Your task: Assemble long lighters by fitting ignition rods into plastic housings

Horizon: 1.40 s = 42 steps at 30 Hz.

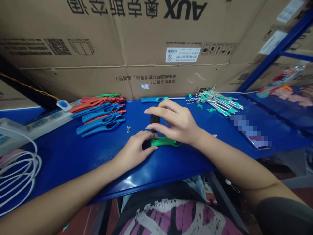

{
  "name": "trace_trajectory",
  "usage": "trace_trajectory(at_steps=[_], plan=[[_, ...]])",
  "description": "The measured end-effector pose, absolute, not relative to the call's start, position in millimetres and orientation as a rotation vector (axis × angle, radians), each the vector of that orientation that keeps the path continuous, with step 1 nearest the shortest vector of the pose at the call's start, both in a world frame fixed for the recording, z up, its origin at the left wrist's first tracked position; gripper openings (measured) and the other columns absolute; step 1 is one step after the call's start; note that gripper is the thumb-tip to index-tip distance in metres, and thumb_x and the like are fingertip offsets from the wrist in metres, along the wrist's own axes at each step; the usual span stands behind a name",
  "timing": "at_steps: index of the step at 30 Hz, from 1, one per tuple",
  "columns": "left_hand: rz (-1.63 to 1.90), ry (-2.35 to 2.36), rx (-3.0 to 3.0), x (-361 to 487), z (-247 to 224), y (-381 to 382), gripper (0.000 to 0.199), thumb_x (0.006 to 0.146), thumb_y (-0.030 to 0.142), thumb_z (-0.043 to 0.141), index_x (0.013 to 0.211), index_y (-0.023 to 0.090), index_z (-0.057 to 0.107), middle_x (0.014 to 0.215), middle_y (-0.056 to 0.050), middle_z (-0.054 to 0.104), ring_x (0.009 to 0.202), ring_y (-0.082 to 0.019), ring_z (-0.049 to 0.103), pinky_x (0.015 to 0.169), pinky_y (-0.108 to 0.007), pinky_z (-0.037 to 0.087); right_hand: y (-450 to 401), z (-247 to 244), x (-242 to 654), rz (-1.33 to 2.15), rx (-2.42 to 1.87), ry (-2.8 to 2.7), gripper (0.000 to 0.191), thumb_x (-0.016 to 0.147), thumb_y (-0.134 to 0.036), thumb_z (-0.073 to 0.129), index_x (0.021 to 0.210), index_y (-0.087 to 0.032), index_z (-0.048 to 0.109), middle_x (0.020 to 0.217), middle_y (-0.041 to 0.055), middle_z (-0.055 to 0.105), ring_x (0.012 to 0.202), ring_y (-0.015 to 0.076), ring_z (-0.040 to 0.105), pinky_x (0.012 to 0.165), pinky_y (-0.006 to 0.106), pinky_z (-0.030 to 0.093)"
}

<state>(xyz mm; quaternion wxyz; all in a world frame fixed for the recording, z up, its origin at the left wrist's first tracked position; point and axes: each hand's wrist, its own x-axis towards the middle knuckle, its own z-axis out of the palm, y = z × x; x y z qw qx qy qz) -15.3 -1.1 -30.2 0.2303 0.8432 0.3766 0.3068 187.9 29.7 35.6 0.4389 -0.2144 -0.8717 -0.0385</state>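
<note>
My right hand (174, 122) is closed round the black handle of a screwdriver (155, 120), held upright with its shaft pointing down. The tip meets the left part of a green lighter (163, 141) lying on the blue table. My left hand (137, 147) grips the lighter's left end between thumb and fingers, pressing it to the tabletop. A metal tube end (214, 135) shows to the right, partly behind my right wrist. Several small screws (128, 129) lie on the table to the left of my hands.
Blue and red lighter shells (102, 122) are piled at the left. A blue lighter (153, 100) lies at the back. Metal tubes with green parts (222, 103) are heaped right, near a phone (254, 133). A power strip (49, 120) and white cable (31, 169) stand left; a cardboard wall (93, 78) rises behind.
</note>
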Motion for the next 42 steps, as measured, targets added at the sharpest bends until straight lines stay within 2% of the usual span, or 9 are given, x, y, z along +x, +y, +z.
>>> trace_trajectory(at_steps=[4, 9, 13, 17, 21, 26, 32, 37, 42], plan=[[0.86, 1.044, 2.299, -15.4, -29.9, -0.9, 0.018, 0.084, 0.016, 0.074, 0.098, 0.02, 0.064, 0.099, -0.003, 0.071, 0.093, -0.022, 0.066, 0.087, -0.037, 0.055, 26.7, 33.5, 184.0, -0.086, -0.568, -2.108, 0.035, 0.098, -0.044, 0.059, 0.12, -0.018, 0.067, 0.092, 0.0065, 0.067, 0.076, 0.0158, 0.062, 0.069, 0.028, 0.055], [0.858, 1.033, 2.304, -14.9, -29.6, -1.0, 0.02, 0.084, 0.02, 0.075, 0.101, 0.021, 0.065, 0.095, -0.002, 0.07, 0.09, -0.021, 0.066, 0.083, -0.036, 0.055, 27.9, 41.4, 187.7, 0.25, -0.489, -2.164, 0.033, 0.104, -0.023, 0.043, 0.131, -0.019, 0.06, 0.119, 0.0107, 0.068, 0.108, 0.0184, 0.064, 0.094, 0.036, 0.055], [0.832, 1.069, 2.307, -15.4, -30.6, -0.1, 0.017, 0.082, 0.022, 0.078, 0.094, 0.019, 0.067, 0.094, -0.003, 0.071, 0.086, -0.021, 0.067, 0.078, -0.035, 0.054, 27.2, 46.5, 188.4, 0.411, -0.431, -2.155, 0.029, 0.099, -0.019, 0.052, 0.126, -0.02, 0.063, 0.111, 0.0077, 0.069, 0.095, 0.0155, 0.065, 0.087, 0.032, 0.056], [0.825, 1.097, 2.286, -15.7, -31.6, 1.0, 0.016, 0.082, 0.023, 0.078, 0.094, 0.018, 0.069, 0.096, -0.005, 0.073, 0.089, -0.023, 0.068, 0.08, -0.036, 0.055, 22.1, 41.5, 180.8, 0.28, -0.44, -2.118, 0.024, 0.098, -0.025, 0.058, 0.12, -0.017, 0.066, 0.104, 0.0082, 0.067, 0.088, 0.0148, 0.064, 0.081, 0.028, 0.056], [0.803, 1.112, 2.306, -15.3, -29.3, 0.6, 0.019, 0.082, 0.024, 0.078, 0.098, 0.018, 0.069, 0.098, -0.006, 0.073, 0.093, -0.024, 0.069, 0.083, -0.038, 0.056, 22.7, 36.2, 176.9, 0.246, -0.535, -2.041, 0.03, 0.094, -0.038, 0.067, 0.117, -0.018, 0.067, 0.097, 0.0052, 0.063, 0.067, 0.0106, 0.056, 0.067, 0.025, 0.054], [0.643, 1.135, 2.439, -18.1, -17.5, -3.7, 0.036, 0.09, 0.022, 0.068, 0.125, 0.019, 0.064, 0.111, -0.009, 0.069, 0.105, -0.025, 0.065, 0.095, -0.042, 0.055, 43.0, 43.0, 205.6, 0.293, -0.618, -1.855, 0.028, 0.093, -0.037, 0.067, 0.116, -0.02, 0.065, 0.096, 0.0031, 0.062, 0.059, 0.008, 0.053, 0.056, 0.023, 0.05], [0.307, 1.229, 2.659, -5.7, -1.1, -4.6, 0.053, 0.09, 0.039, 0.07, 0.136, 0.016, 0.058, 0.123, -0.014, 0.065, 0.112, -0.032, 0.062, 0.099, -0.047, 0.053, 89.5, 33.3, 280.3, -0.177, -0.883, -1.903, 0.023, 0.092, -0.03, 0.064, 0.112, -0.018, 0.066, 0.097, 0.0077, 0.064, 0.075, 0.018, 0.061, 0.071, 0.034, 0.054], [0.152, 1.133, 2.802, 17.8, 7.2, 33.1, 0.025, 0.094, 0.025, 0.062, 0.117, 0.018, 0.07, 0.104, -0.01, 0.068, 0.097, -0.025, 0.068, 0.084, -0.035, 0.057, 118.7, 13.4, 321.2, -0.248, -1.094, -1.804, 0.025, 0.089, -0.028, 0.063, 0.111, -0.015, 0.065, 0.1, 0.0127, 0.065, 0.084, 0.0243, 0.063, 0.08, 0.04, 0.053], [0.129, 1.141, 2.789, 21.1, 13.7, 104.4, 0.025, 0.085, 0.022, 0.07, 0.109, 0.018, 0.074, 0.104, -0.009, 0.072, 0.094, -0.024, 0.07, 0.086, -0.033, 0.056, 130.1, 8.5, 336.8, -0.238, -1.202, -1.758, 0.016, 0.086, -0.026, 0.063, 0.097, -0.015, 0.066, 0.095, 0.012, 0.065, 0.079, 0.0229, 0.061, 0.079, 0.039, 0.052]])
